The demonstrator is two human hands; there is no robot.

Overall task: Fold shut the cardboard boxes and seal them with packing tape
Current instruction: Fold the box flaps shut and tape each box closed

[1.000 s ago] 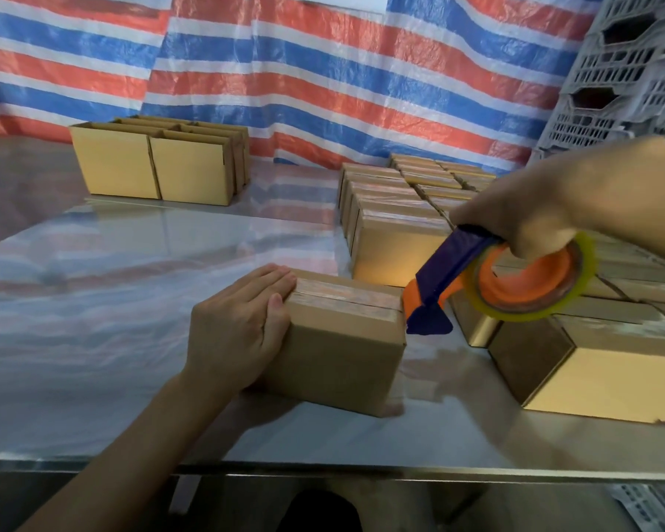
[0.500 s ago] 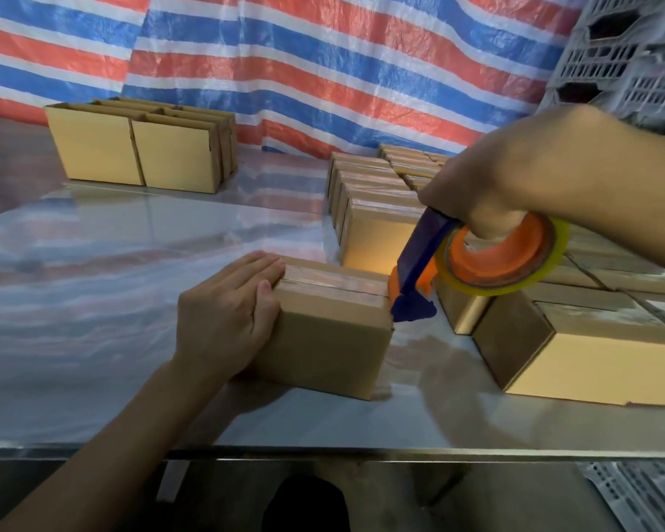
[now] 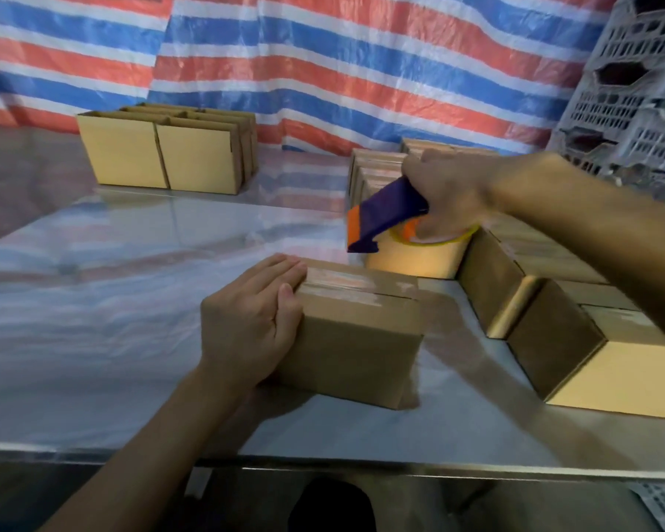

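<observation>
A closed cardboard box (image 3: 356,341) sits on the shiny table (image 3: 112,301), with clear tape along its top seam. My left hand (image 3: 252,320) rests against the box's left end, fingers laid over the top edge and thumb on the front face. My right hand (image 3: 444,186) grips a tape dispenser (image 3: 384,213), blue and orange with a yellowish tape roll, held in the air behind and above the box's right end, clear of the cardboard.
Rows of closed boxes (image 3: 553,301) fill the table's right side. Open boxes (image 3: 162,155) stand at the back left. A striped tarp (image 3: 323,63) hangs behind. Grey plastic crates (image 3: 638,90) are stacked at the right. The table's front edge (image 3: 323,464) runs near my body.
My right hand has lifted the tape dispenser up and away from the box's right end toward the back. My left hand has stayed on the box.
</observation>
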